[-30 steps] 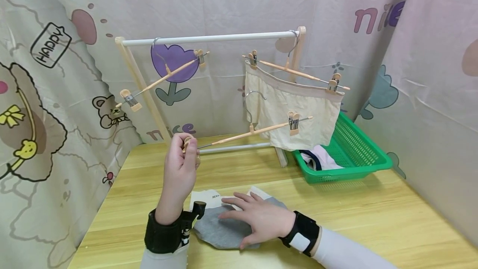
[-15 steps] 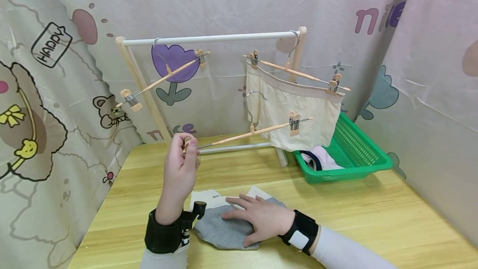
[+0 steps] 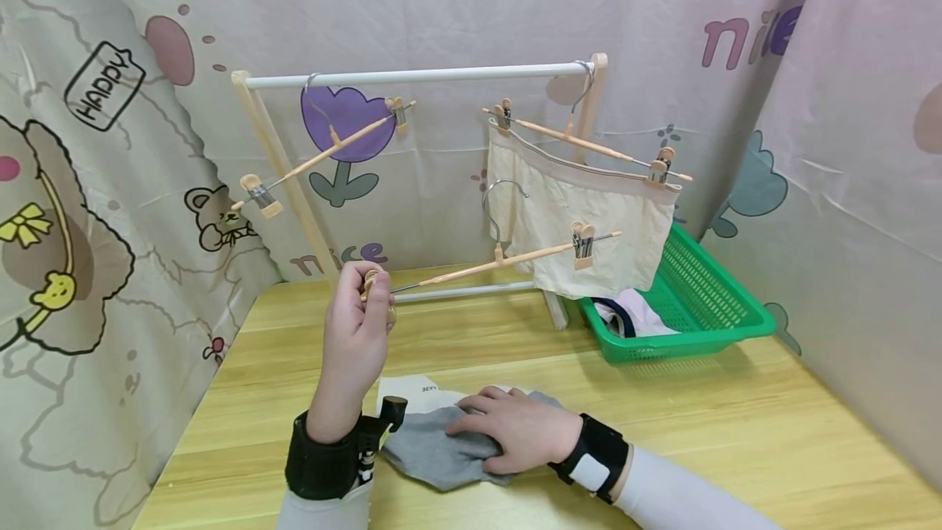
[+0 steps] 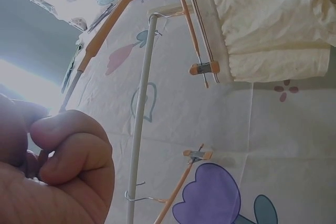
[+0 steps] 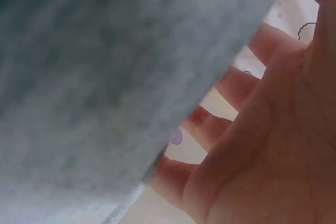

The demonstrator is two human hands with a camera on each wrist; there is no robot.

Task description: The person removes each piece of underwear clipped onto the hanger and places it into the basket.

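Observation:
My left hand [image 3: 356, 334] pinches the near clip of a wooden clip hanger [image 3: 471, 268] between thumb and curled fingers, largely covering that clip. The hanger's metal hook points up, and its other clip [image 3: 583, 245] has nothing in it. On the table my right hand [image 3: 518, 428] grips a pair of grey underpants [image 3: 434, 448] with a white, lettered waistband [image 3: 405, 391]. Its fingers bend into the bunched cloth, which fills much of the right wrist view and hides the fingertips [image 5: 205, 129] in part.
A white-barred wooden rack [image 3: 412, 76] stands behind. A bare clip hanger [image 3: 331, 145] hangs at its left, and cream shorts [image 3: 589, 211] hang clipped at its right. A green basket [image 3: 684, 342] holds a pale garment [image 3: 636, 313]. Printed curtains surround the wooden table [image 3: 243, 399].
My right hand's spread fingers have drawn in, wrinkling the grey cloth, and the waistband's right white corner no longer shows. My left hand holds the hanger almost still.

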